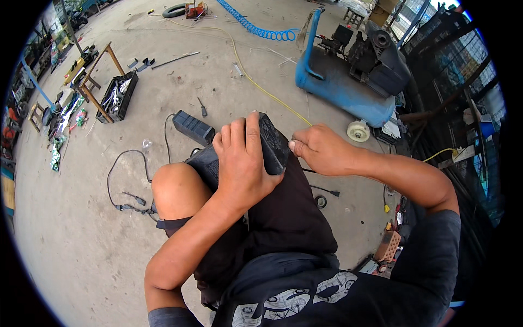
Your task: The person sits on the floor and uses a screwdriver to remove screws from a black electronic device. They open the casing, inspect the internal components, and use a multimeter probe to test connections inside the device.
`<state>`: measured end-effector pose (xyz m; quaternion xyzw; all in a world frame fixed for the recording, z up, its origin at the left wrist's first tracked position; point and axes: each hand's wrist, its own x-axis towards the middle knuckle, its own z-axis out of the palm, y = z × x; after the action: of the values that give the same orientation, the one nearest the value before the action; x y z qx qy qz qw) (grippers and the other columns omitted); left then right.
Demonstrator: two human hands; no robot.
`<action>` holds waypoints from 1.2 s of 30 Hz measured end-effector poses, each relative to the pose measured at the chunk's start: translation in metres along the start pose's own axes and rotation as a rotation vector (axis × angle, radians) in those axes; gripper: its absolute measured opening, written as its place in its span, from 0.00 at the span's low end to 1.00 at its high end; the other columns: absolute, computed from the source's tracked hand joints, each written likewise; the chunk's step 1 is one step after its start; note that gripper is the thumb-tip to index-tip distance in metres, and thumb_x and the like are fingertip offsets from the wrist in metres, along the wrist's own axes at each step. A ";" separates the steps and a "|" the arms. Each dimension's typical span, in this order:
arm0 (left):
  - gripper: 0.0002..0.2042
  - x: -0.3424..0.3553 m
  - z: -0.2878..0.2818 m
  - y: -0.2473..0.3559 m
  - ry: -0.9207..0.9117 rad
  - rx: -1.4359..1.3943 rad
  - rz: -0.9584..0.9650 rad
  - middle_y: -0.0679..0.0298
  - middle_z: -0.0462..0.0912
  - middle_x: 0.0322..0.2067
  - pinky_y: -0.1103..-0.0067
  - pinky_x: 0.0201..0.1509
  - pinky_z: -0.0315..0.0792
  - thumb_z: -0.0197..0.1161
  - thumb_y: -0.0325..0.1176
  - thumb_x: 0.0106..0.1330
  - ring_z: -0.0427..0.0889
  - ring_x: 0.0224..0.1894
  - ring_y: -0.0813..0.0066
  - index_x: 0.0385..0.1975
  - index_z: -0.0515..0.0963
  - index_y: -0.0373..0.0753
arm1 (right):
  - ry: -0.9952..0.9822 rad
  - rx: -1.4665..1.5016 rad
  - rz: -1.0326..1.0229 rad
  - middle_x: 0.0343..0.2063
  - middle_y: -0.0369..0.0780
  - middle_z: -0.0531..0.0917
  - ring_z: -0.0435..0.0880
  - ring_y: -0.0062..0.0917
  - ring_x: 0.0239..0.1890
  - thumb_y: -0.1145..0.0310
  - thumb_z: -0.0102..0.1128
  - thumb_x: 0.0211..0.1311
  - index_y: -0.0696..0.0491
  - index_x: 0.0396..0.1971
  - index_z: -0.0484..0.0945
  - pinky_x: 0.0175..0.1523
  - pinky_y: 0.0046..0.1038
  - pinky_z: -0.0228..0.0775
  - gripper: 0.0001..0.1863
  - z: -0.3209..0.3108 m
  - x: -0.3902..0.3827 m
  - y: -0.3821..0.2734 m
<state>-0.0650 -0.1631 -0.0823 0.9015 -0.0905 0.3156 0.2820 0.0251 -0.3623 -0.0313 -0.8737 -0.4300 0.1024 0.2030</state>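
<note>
1. We see the box (274,143) lying across the legs (294,212), with the left hand (239,147) gripping it.
2. We think it is hard, stiff and rather heavy; the wide sides look best to hold.
3. The right hand (324,147) curls by its right edge; we can't tell if it pinches anything.
4. We see another box (193,128) just beyond, a cord (110,177) left, and open floor (81,218) farther left.
</note>
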 end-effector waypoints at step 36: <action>0.52 -0.002 0.013 -0.002 0.021 -0.029 0.007 0.49 0.70 0.53 0.57 0.62 0.63 0.83 0.32 0.34 0.71 0.54 0.46 0.68 0.64 0.30 | -0.002 -0.201 -0.321 0.24 0.45 0.78 0.79 0.53 0.28 0.69 0.59 0.71 0.57 0.30 0.73 0.34 0.48 0.71 0.10 0.002 0.000 0.024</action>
<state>-0.0591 -0.1689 -0.0929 0.8936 -0.0952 0.3249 0.2947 0.0412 -0.3746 -0.0436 -0.8097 -0.5720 0.0259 0.1281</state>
